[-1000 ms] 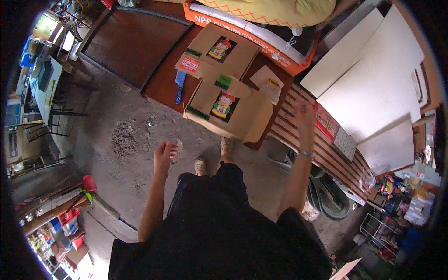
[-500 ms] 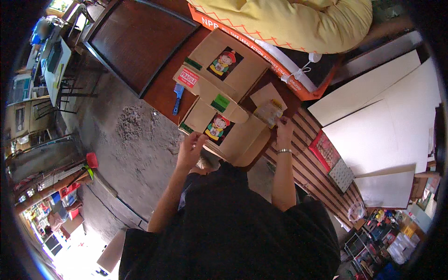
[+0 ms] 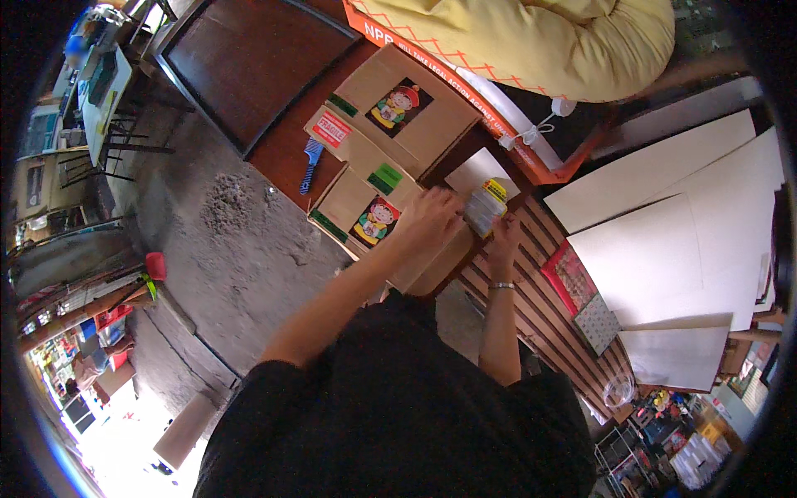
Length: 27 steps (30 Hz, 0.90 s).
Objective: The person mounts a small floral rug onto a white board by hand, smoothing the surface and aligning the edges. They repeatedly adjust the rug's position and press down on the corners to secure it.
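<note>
My right hand (image 3: 501,236) pinches the lower edge of a small clear packet with yellow markings (image 3: 485,207). Beside it, my left hand (image 3: 432,217) reaches over the cardboard box, close to the packet's left edge. Its fingers are curled together, and whatever they may hold is hidden. The brown cardboard box (image 3: 432,108) bears cartoon pictures, green labels and a red and white sticker. A pale card (image 3: 481,172) lies just beyond the packet. At the box's left side rests a blue comb (image 3: 310,166).
A dark framed panel (image 3: 257,66) lies at the far left of the brown table. Beyond the box is an orange-edged carton (image 3: 548,170) under a yellow cushion (image 3: 531,46). A slatted wooden surface (image 3: 531,299) and large white boards (image 3: 656,241) are on the right.
My left hand has moved right and away from me, from the box's near left edge to beside the packet. The packet, still in my right hand, has turned and shows more of its face.
</note>
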Motion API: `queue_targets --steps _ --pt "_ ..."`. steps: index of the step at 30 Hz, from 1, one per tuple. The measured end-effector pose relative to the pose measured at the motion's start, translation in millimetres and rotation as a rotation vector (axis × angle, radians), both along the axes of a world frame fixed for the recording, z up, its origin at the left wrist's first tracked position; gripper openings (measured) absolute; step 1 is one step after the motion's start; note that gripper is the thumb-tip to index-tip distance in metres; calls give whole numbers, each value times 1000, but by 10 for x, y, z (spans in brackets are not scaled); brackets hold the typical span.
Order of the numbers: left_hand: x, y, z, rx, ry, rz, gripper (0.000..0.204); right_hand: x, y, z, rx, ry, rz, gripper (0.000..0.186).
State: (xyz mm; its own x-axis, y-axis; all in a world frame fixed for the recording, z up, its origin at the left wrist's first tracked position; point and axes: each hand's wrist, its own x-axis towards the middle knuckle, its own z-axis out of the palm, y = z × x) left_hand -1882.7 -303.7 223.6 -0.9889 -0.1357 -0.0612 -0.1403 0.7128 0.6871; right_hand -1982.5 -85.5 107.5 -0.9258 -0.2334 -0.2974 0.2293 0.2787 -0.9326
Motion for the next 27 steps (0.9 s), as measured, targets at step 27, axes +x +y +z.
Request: queue_targets --steps 27 --pt "-739 -267 729 168 208 327 24 192 -303 1242 -464 37 -107 40"
